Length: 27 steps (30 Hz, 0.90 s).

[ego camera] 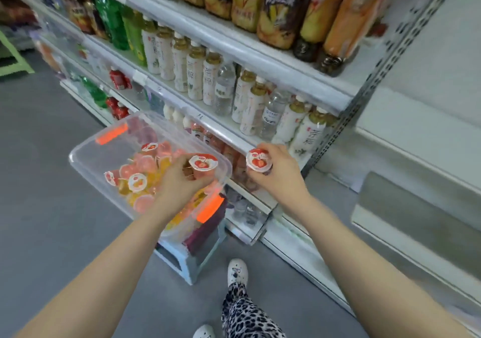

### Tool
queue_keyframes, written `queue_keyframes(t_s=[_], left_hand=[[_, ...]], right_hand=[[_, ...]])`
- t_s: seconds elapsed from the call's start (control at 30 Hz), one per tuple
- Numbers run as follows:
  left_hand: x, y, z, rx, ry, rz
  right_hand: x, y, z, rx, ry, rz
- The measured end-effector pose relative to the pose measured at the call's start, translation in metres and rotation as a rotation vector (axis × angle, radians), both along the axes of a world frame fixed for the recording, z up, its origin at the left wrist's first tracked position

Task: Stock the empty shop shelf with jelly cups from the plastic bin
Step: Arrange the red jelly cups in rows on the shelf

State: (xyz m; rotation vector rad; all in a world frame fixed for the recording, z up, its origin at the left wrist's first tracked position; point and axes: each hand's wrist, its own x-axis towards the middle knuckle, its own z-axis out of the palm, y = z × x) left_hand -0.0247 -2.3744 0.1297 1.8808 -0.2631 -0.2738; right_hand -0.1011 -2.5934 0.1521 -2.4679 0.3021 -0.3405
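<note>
Left hand (182, 179): fingers clamped around a strawberry-lidded jelly cup (203, 165), held over the near right part of the bin.
Right hand (277, 171): fingers closed on a second jelly cup (258, 158) with the same red-and-white lid, held in front of the shelf edge, to the right of the bin and apart from it.
Plastic bin (86, 155): clear, rectangular, with orange latches (111, 133) at its far and near ends; it rests on a pale step stool (186, 259) beside the shelving.
Bin contents (140, 179): loose jelly cups in pink, orange and yellow, several lying on their sides, piled toward the near half.
Shelving (234, 48): white metal unit; upper tiers carry juice cartons, tea bottles (195, 74) and water bottles.
Lower shelf tiers (250, 202): blurred; contents cannot be told clearly.
Floor (52, 220): grey and plain.
Person: leopard-print trouser leg (247, 317) and white shoes (237, 271) visible below the forearms.
</note>
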Motion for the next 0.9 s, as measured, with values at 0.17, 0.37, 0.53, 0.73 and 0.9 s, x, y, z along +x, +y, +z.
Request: queue_keyframes(t_s=[0.17,0.37,0.53,0.73,0.9], left_hand=[[-0.024,-0.067,0.022,-0.043,-0.009,-0.208],[-0.046,-0.146,0.059,-0.066,-0.091,-0.426],[-0.063,-0.212,0.086,-0.044,-0.199,-0.587],[-0.077,-0.292,0.097,-0.044,-0.251,-0.558],[-0.080,-0.355,0.098,-0.016,-0.244,-0.500]], right_hand=[[-0.063,-0.049,0.035,-0.029,-0.096,-0.208],[-0.113,-0.110,0.084,-0.086,-0.205,-0.374],[-0.124,-0.176,0.110,-0.105,-0.246,-0.498],[-0.118,-0.251,0.123,-0.068,-0.105,-0.565],[-0.100,-0.313,0.119,-0.025,-0.040,-0.534]])
